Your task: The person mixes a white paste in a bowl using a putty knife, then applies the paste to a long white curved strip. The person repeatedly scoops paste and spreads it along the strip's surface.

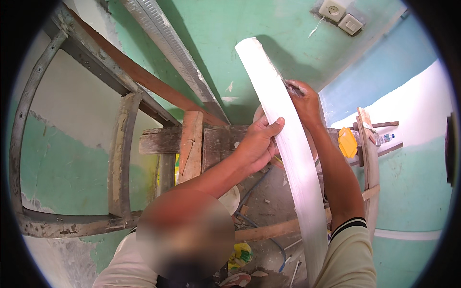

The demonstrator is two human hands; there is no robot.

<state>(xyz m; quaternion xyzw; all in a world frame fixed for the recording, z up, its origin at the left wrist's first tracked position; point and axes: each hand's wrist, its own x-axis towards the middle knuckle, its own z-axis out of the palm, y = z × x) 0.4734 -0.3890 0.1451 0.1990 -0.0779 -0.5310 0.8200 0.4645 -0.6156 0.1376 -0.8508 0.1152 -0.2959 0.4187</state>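
A long white strip (291, 151), like a board or moulding, runs upright through the middle of the head view, from near the wall to the lower edge. My left hand (259, 144) grips its left edge at mid-length, thumb lying on the white face. My right hand (302, 101) is higher, at the strip's right edge, with fingers curled; what they hold there is partly hidden and too small to name. Behind both hands is a rough wooden plank (158, 140), with a short upright board (191, 149) on it.
A metal frame (124, 158) fills the left. A metal channel (177, 57) leans on the green wall (259, 19), which has a socket (331, 9). A yellow plastic piece (347, 142), bottle (386, 138) and wooden support (372, 173) stand right. A hose (276, 247) and debris lie below.
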